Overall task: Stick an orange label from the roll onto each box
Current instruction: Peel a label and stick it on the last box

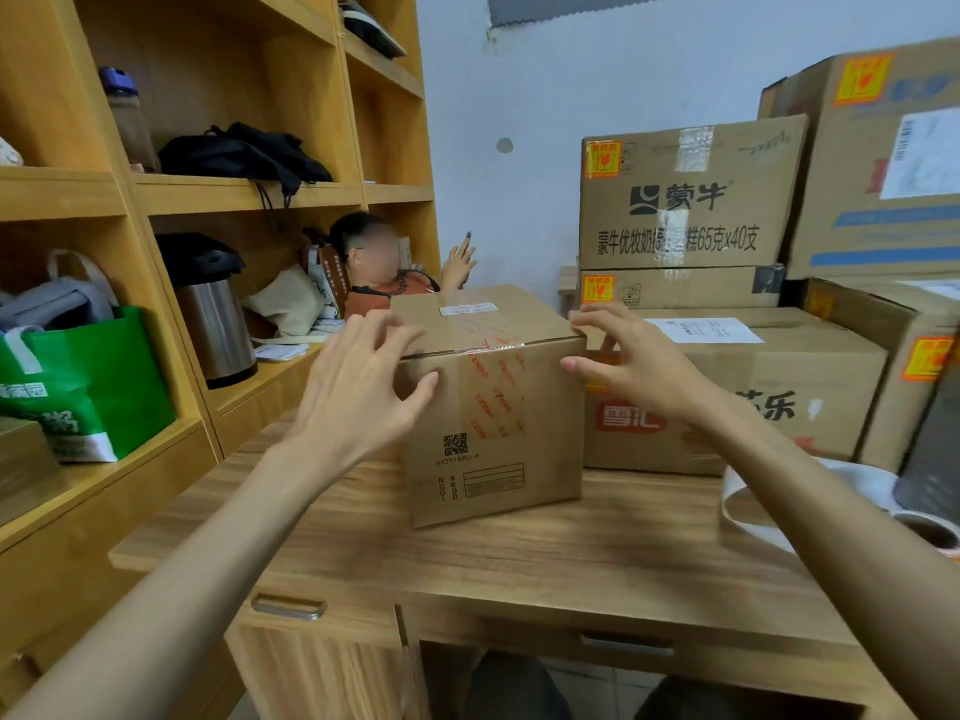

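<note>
A small brown cardboard box (493, 407), taped with red-printed tape, stands on the wooden desk (571, 553) in front of me. My left hand (363, 387) hovers at its upper left corner, fingers spread and loosely curved, thumb near the front face. My right hand (628, 361) reaches toward its upper right corner, fingers spread, holding nothing. The label roll (930, 527) lies at the desk's right edge, with a white backing strip (748, 506) curling out from it. I see no orange label on the small box.
Stacked cartons (691, 200) with orange labels (602, 159) fill the back right. A wooden shelf unit (182, 200) with a green bag (88, 387) and a steel flask (213, 324) lines the left. A person (384, 272) sits behind the box.
</note>
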Demonstrator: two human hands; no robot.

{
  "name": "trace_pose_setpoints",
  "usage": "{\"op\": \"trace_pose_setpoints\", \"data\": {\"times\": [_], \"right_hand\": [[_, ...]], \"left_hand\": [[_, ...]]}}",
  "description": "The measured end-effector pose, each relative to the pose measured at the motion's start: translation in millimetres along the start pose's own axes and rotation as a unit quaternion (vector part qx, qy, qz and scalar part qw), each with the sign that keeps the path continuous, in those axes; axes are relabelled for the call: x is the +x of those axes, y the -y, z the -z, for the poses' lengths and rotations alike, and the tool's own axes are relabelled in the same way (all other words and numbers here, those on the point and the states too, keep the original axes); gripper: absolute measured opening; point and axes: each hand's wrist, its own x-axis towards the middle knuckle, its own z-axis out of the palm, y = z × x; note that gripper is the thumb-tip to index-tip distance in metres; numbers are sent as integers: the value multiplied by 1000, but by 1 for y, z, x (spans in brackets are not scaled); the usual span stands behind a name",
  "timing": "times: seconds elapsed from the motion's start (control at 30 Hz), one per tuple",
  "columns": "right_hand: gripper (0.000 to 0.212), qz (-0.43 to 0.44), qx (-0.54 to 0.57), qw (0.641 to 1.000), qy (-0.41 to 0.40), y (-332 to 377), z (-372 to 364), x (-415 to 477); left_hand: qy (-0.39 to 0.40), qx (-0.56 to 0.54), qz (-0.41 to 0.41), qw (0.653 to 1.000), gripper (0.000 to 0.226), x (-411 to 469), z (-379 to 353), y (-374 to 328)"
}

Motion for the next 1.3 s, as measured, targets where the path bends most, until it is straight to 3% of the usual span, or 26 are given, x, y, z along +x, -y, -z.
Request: {"op": "trace_pose_setpoints", "data": {"times": [0.13,0.33,0.5,0.7,0.83,0.97,1.1,1.3], "right_hand": [[39,-9,-43,999,-7,-16,25,-35],[14,-66,-130,989,32,-56,69,-109],[16,-149,-178,972,33,-89,107,-184],[14,-229,-169,958,38,-110,136,-252],[4,-259,-140,955,34,-109,134,-274],[17,-277,-110,954,39,-112,122,-279],[20,-277,-121,953,15,-112,111,-275],[20,-269,-139,953,22,-113,106,-271]], "left_hand": [[-67,-65,-83,992,32,6,-10,-48],[61,-215,-136,965,38,12,-77,-153],[158,-285,-186,927,36,10,-124,-246],[178,-369,-223,884,36,-8,-137,-326],[193,-395,-233,867,32,-14,-135,-352],[220,-410,-229,855,29,-16,-136,-365],[230,-420,-233,846,3,-16,-142,-361],[237,-441,-158,851,6,-8,-153,-328]]}}
